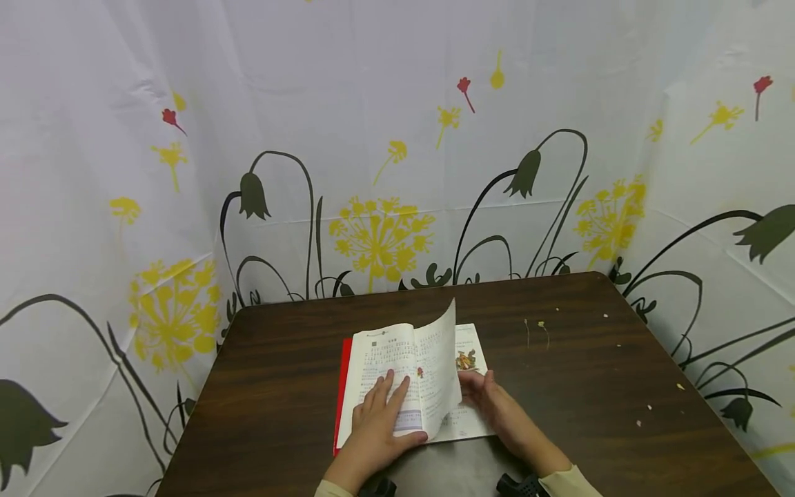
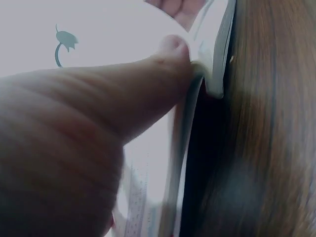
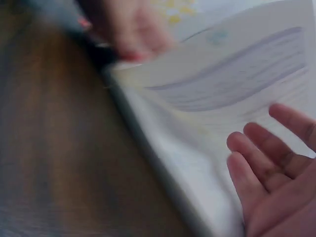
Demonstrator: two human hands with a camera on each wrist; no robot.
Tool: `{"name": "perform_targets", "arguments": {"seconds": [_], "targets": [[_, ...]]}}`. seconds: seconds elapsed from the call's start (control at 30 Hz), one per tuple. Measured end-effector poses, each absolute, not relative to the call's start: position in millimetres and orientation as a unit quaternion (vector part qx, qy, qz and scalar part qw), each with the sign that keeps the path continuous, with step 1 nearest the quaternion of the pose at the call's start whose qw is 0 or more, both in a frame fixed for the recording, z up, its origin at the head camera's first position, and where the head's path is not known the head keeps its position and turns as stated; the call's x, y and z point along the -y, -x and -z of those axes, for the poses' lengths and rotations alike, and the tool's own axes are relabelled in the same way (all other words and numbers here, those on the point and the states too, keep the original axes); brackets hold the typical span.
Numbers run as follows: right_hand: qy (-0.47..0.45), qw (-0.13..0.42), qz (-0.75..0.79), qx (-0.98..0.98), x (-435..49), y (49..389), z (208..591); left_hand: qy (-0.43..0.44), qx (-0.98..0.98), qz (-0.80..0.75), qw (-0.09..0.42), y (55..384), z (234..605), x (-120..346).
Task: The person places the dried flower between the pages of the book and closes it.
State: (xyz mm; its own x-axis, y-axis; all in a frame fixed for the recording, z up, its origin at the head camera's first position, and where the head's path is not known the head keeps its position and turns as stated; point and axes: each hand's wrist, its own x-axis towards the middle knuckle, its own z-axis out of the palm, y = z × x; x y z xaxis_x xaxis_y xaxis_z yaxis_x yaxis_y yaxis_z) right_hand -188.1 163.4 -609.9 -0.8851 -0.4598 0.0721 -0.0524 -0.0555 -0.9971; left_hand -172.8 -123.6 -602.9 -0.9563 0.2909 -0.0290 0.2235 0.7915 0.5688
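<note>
An open book (image 1: 388,352) with a red cover edge lies on the table, one page (image 1: 442,359) lifted and curving upright near the middle. My left hand (image 1: 380,421) rests spread on the left-hand page, its thumb (image 2: 163,69) reaching to the spine at the lower edge. Beside the lifted page, over the right-hand side, is my right hand (image 1: 497,407). Its fingers (image 3: 266,158) are extended and slightly bent, next to the back of the page. An illustrated page (image 1: 467,348) shows beneath on the right.
The dark wooden table (image 1: 279,386) extends around the book, with small pale specks scattered on its right half. A white curtain (image 1: 373,103) printed with flowers hangs behind and at both sides. Dark bands (image 1: 522,485) sit at the wrists.
</note>
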Motion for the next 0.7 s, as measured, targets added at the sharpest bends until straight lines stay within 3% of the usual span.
{"name": "perform_targets", "arguments": {"seconds": [0.1, 0.2, 0.3, 0.4, 0.47, 0.53, 0.7], "targets": [[0.198, 0.155, 0.652, -0.715, -155, 183, 612, -0.132, -0.946, -0.294, 0.016, 175, 603, 122], [0.214, 0.136, 0.563, -0.786, -148, 177, 614, -0.104, -0.94, -0.32, -0.055, 177, 602, 120], [0.305, 0.086, 0.474, -0.822, -140, 173, 616, -0.068, -0.913, -0.374, -0.151, 178, 597, 119], [0.405, -0.005, 0.383, -0.83, -135, 172, 617, -0.061, -0.873, -0.42, -0.24, 177, 593, 120], [0.438, -0.063, 0.322, -0.837, -133, 172, 617, -0.084, -0.85, -0.437, -0.283, 176, 592, 121], [0.444, -0.08, 0.288, -0.845, -133, 171, 616, -0.122, -0.825, -0.444, -0.328, 175, 593, 123], [0.431, -0.051, 0.252, -0.865, -131, 166, 614, -0.26, -0.679, -0.418, -0.545, 174, 572, 121]]}}
